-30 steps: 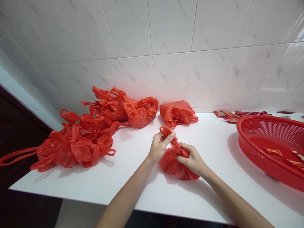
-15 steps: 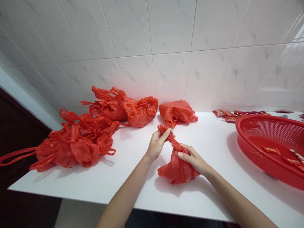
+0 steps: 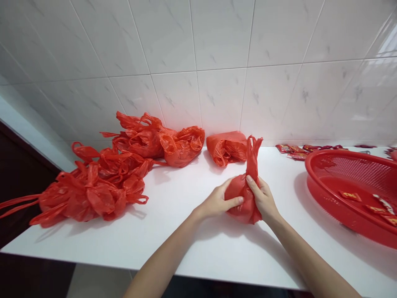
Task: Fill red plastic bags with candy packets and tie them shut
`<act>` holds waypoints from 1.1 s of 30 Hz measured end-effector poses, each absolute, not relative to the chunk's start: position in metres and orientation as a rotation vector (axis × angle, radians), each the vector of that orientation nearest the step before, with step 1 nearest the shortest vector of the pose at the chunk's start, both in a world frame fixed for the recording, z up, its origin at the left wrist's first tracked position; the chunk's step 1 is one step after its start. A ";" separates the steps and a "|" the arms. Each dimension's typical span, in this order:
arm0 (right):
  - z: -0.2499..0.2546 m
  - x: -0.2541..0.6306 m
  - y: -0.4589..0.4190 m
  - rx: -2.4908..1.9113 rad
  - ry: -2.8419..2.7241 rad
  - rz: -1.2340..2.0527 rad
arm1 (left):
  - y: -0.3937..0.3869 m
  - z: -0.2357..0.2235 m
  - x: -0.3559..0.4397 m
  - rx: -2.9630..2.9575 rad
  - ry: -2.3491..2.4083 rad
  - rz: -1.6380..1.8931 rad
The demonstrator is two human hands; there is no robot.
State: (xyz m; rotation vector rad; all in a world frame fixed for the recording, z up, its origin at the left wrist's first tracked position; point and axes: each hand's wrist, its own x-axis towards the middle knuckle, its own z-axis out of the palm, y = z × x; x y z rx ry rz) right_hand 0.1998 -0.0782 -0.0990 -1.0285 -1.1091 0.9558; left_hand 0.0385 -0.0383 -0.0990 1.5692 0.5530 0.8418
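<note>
A filled red plastic bag (image 3: 242, 205) is held between my hands over the white table (image 3: 173, 231), its twisted neck and handle loops pointing up. My left hand (image 3: 218, 202) grips the bag's left side, thumb across the front and fingers hidden behind. On the other side, my right hand (image 3: 263, 198) is closed around the base of the neck, thumb pressed on the front. What the bag contains is hidden. Just behind it, another red bag (image 3: 226, 148) lies against the wall.
At the left lies a pile of red plastic bags (image 3: 96, 192), with a further filled bag (image 3: 182, 147) by the wall. A red mesh basket (image 3: 335, 211) at the right holds several small packets (image 3: 350, 195). More packets (image 3: 293, 150) lie behind the basket.
My left hand has let go of the bag's twisted top and moved down to its side. The bag has been turned so its neck stands upright, and my right hand now grips the neck's base.
</note>
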 end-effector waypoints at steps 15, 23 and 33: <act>-0.112 0.194 -0.073 -1.017 -1.139 1.051 | -0.040 -0.110 0.042 1.702 0.619 0.774; -0.119 0.186 -0.083 -0.998 -1.601 1.123 | -0.038 -0.097 0.032 1.709 0.637 0.886; -0.115 0.200 -0.085 -1.172 -1.915 0.942 | -0.030 -0.077 0.016 1.694 0.777 1.225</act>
